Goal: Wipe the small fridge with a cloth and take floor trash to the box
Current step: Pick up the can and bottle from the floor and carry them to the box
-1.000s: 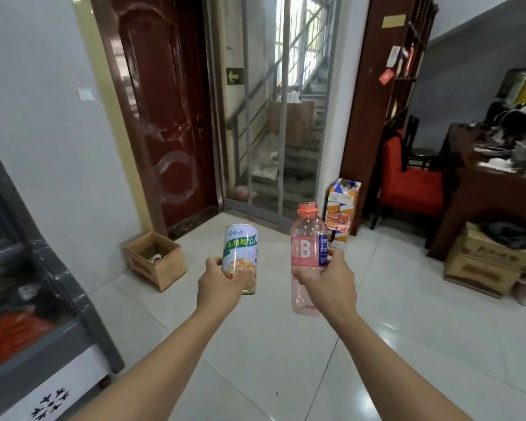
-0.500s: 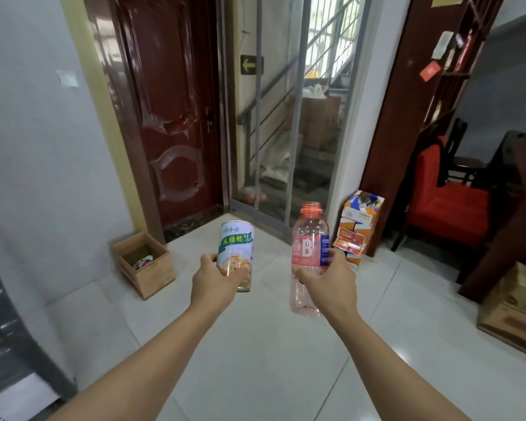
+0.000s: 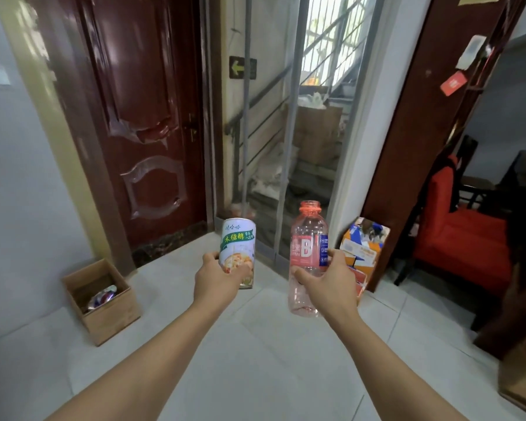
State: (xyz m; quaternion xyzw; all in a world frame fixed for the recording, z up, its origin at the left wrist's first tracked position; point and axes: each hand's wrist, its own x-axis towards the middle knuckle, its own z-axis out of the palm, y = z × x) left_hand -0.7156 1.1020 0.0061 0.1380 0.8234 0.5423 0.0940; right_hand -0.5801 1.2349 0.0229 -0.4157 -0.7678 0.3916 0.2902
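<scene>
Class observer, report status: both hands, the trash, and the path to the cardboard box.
Left hand grips can; right hand grips empty pink bottle. Cardboard box ahead-left on floor, open, some trash inside. Bare tiles between.

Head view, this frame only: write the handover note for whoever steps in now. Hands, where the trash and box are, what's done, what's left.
Left hand grips a white can, upright.
Right hand grips an empty pink bottle, upright, no cap on it.
Cardboard box sits on the floor by the left wall, open, with some crushed trash already inside.
Done: both items are picked up and carried.
Left: walk to the box and drop both in. The fridge is out of view; its wiping cannot be judged.
</scene>
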